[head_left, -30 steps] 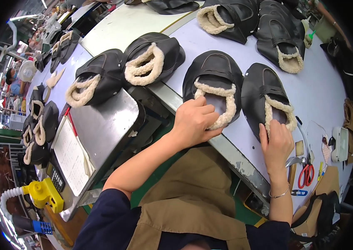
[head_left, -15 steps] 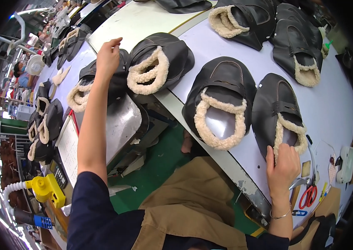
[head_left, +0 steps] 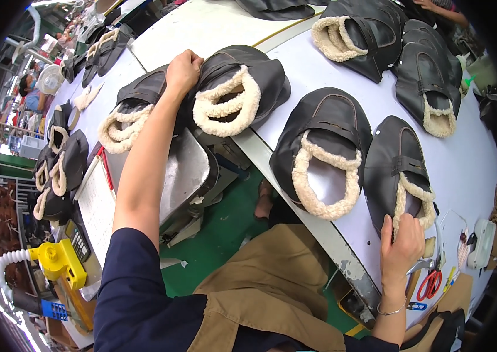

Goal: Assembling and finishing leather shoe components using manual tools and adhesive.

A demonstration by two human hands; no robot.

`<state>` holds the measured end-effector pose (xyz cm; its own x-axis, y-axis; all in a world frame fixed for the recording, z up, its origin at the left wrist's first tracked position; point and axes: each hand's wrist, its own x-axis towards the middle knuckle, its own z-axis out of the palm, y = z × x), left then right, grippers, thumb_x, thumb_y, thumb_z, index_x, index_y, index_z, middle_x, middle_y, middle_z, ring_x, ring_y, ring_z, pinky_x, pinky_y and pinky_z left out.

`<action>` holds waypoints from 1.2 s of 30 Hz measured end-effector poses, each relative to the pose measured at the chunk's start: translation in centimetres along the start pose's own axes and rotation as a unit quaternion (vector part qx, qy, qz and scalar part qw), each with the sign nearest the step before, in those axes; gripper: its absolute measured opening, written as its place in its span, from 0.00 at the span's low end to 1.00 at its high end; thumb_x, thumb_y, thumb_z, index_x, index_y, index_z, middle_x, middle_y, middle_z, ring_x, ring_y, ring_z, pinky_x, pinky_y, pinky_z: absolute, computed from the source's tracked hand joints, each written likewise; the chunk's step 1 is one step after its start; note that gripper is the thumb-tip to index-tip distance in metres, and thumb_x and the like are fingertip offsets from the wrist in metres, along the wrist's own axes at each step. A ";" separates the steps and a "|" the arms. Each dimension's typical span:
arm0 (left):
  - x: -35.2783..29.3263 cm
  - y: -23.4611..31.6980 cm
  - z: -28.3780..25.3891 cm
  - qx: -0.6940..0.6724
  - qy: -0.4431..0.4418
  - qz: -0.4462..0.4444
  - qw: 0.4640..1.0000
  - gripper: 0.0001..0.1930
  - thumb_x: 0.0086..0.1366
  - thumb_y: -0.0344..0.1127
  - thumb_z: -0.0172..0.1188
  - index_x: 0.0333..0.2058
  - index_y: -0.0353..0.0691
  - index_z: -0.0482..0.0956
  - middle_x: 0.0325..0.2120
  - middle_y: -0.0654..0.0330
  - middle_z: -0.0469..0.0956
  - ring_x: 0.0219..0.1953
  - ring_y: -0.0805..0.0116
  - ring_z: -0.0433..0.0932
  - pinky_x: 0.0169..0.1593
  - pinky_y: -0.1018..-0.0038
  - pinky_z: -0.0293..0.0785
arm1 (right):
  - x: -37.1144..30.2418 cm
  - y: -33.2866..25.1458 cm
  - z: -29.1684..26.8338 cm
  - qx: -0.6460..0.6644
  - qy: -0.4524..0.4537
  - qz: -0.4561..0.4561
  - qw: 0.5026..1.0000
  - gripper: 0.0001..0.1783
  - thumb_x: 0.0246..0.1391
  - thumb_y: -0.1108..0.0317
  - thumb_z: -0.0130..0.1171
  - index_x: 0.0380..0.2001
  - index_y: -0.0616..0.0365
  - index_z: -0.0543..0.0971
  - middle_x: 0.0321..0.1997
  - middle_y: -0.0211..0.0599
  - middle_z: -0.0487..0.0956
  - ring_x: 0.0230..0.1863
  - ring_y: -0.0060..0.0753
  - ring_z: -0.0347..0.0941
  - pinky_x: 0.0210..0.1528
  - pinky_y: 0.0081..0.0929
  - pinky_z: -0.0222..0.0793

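Black leather shoe uppers with cream fleece collars lie on the white table. My left hand [head_left: 184,71], arm stretched forward, is closed between a left upper [head_left: 142,91] and a puffier one [head_left: 269,79]. Its fingertips meet the puffier upper's near edge and are partly hidden. My right hand [head_left: 402,246] is closed with thumb and fingers pinching the fleece-lined heel end of a slimmer upper [head_left: 386,170]. Beside that lies a wide upper [head_left: 333,111], its collar open to the tabletop.
Red-handled scissors [head_left: 430,284] and a blue clip [head_left: 417,306] lie near my right wrist. More uppers [head_left: 430,76] are stacked at far right. A metal-topped stand [head_left: 187,173], a notebook [head_left: 93,196] and a yellow blower [head_left: 58,261] are on the left. Another person's hand [head_left: 433,6] shows at the top.
My left hand has moved right, from over the left upper to the edge of the puffier one, and its fingers have curled in. My right hand keeps its pinch. The view has shifted slightly.
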<state>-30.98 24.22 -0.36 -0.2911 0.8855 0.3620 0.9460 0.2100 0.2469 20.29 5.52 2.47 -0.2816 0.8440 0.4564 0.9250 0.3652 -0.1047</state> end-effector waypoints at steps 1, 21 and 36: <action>-0.3 -0.3 0.0 -0.101 -0.003 -0.075 0.992 0.13 0.64 0.40 0.60 0.34 0.34 0.79 0.24 0.58 0.80 0.28 0.72 0.80 0.35 0.72 0.75 | 0.0 -0.1 0.0 -0.001 0.002 -0.004 1.000 0.16 0.50 0.68 0.64 0.21 0.59 0.65 0.21 0.42 0.64 0.25 0.47 0.63 0.28 0.39 0.57; -15.9 4.9 -4.6 -0.327 -0.014 0.189 0.926 0.33 0.65 0.62 0.49 0.62 0.49 0.65 0.66 0.53 0.58 0.69 0.45 0.50 0.69 0.49 0.44 | -14.0 14.3 -3.4 -0.099 -0.105 0.264 0.954 0.23 0.54 0.79 0.48 0.55 0.65 0.72 0.50 0.53 0.75 0.54 0.53 0.68 0.59 0.39 0.60; -16.0 4.7 -4.8 -0.328 -0.016 0.204 0.922 0.41 0.53 0.59 0.65 0.63 0.51 0.64 0.66 0.56 0.57 0.69 0.47 0.50 0.69 0.49 0.44 | -16.8 21.9 -4.1 -0.088 -0.062 0.279 0.954 0.23 0.50 0.83 0.51 0.53 0.66 0.73 0.50 0.53 0.74 0.52 0.52 0.70 0.57 0.39 0.64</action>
<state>-22.54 9.06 -0.62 0.0846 0.8496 0.5206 0.6829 -0.4298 0.5906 46.31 -2.28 -3.90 0.2501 0.9318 0.2630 0.9650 -0.2177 -0.1466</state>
